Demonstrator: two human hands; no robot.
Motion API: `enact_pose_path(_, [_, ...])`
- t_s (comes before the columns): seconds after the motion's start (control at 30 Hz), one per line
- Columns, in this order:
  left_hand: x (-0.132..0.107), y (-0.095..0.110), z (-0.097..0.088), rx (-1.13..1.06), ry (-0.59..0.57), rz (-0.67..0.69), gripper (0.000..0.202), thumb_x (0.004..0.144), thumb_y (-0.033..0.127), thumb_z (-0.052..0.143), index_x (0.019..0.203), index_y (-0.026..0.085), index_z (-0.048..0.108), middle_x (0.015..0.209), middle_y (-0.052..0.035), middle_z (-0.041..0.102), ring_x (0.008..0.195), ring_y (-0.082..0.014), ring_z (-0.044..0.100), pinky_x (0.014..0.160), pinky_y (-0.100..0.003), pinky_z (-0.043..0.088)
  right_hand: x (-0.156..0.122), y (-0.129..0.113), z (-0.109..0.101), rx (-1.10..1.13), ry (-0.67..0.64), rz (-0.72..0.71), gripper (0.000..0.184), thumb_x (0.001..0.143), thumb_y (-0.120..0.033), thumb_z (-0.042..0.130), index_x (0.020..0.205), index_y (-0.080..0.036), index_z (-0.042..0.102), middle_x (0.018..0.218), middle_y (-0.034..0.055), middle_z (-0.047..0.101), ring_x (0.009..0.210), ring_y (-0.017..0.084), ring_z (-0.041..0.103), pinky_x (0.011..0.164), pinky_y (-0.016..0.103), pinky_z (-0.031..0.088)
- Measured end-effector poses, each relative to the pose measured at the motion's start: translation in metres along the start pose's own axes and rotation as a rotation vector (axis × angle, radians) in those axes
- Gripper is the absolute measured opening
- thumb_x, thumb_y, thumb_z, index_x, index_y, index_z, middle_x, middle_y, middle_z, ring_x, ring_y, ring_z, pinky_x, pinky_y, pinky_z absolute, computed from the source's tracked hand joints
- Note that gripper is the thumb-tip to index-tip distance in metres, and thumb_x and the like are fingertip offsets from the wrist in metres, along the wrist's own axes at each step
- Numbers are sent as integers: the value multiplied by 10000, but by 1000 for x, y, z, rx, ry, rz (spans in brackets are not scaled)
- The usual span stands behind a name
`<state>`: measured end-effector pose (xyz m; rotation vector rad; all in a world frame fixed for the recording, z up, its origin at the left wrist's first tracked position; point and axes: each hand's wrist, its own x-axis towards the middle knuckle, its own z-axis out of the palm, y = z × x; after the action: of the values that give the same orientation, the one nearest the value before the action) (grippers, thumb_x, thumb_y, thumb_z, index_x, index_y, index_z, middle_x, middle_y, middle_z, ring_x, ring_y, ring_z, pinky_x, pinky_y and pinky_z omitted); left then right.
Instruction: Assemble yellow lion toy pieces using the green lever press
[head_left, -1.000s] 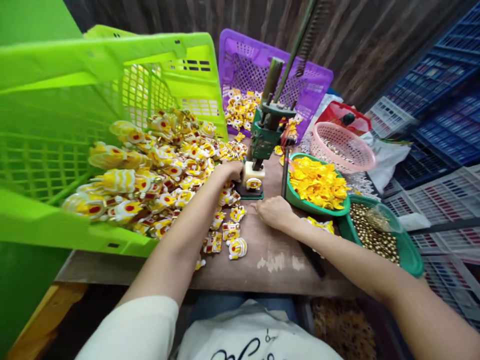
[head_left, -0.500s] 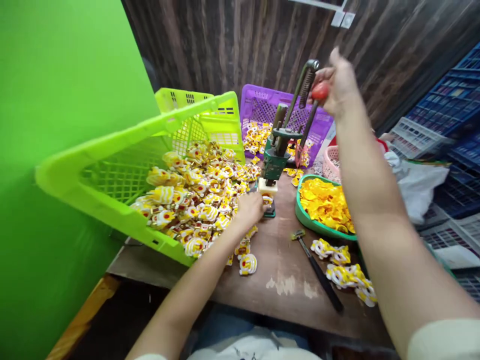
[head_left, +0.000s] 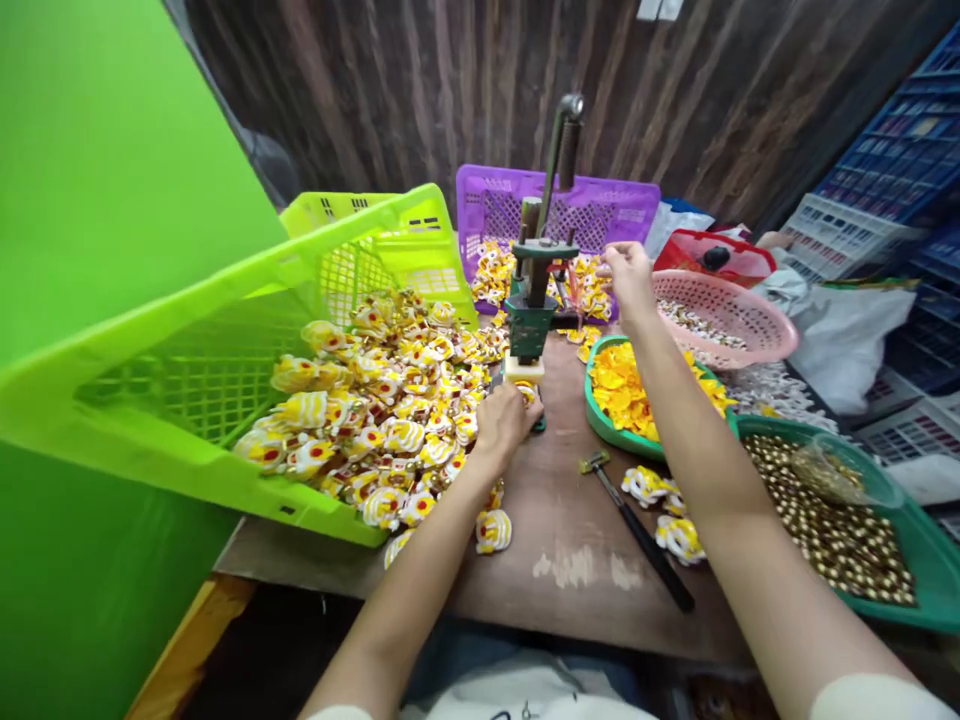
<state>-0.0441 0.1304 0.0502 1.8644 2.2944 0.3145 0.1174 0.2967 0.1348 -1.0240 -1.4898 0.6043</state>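
Note:
A green hand press [head_left: 529, 320] stands at the middle of the wooden table [head_left: 570, 570]. My left hand [head_left: 501, 420] is curled at the press base, fingers closed on a yellow and white piece [head_left: 529, 392] under the die. My right hand [head_left: 626, 275] is closed round the press lever handle, low to the right of the press. The handle's knob is hidden in my fingers. A pile of yellow and white pieces [head_left: 390, 400] spills from a tilted lime green crate [head_left: 225, 330] on the left.
A purple crate [head_left: 600, 210] stands behind the press and a pink basket [head_left: 742, 320] at the right. A green bowl [head_left: 600, 415] holds yellow parts; a green tray [head_left: 926, 560] holds brass bits. A small hammer [head_left: 637, 530] and loose pieces [head_left: 664, 505] lie near me.
My right hand rose from the table to the lever's red knob, then brought it down beside the press. My left hand stayed at the press base.

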Motion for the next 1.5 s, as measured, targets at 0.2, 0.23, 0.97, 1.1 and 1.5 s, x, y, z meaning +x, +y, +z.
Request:
enact_pose_path(0.2, [-51,-1,1,-38,-106,171,451,902,550,487,1076,169,657,1020,-167,712,1000,-314,670,823,-375,511,-215,0,-42,-172,-124,262,380,961,-432,433,1252,-209,533,1062,91,658,886,192,655,685,295,548])
enact_pose_path(0.23, [-63,-1,9,-97,-155,259,414,898,536,507,1081,195,654,1029,-148,710,1014,-301,661,843,-372,511,-249,0,-40,-175,-132,305,411,969,-439,409,1297,-209,501,1056,90,666,886,197,661,698,303,555])
enact_pose_path(0.97, [-128,40,69,41,-335,785,265,961,333,488,1152,159,548,1115,-140,568,1022,-287,547,868,-406,452,-402,72,-130,-778,421,282,674,837,-511,669,1298,-102,395,1299,255,495,1259,334,498,1058,503,423])
enact_pose_path(1.1, [-118,15,51,81,-194,607,211,957,254,460,1116,170,572,1129,-153,578,1050,-297,533,895,-426,428,-408,83,-126,-820,378,243,826,819,-508,707,1403,-83,306,1367,277,411,1317,356,416,1096,573,350])
enact_pose_path(1.5, [-54,-59,58,-64,124,312,272,882,235,604,1137,145,579,1109,-161,622,1059,-317,584,921,-468,437,-368,-26,-80,-683,272,-213,295,925,-241,548,1200,-181,462,1182,167,536,1149,267,557,980,501,483])
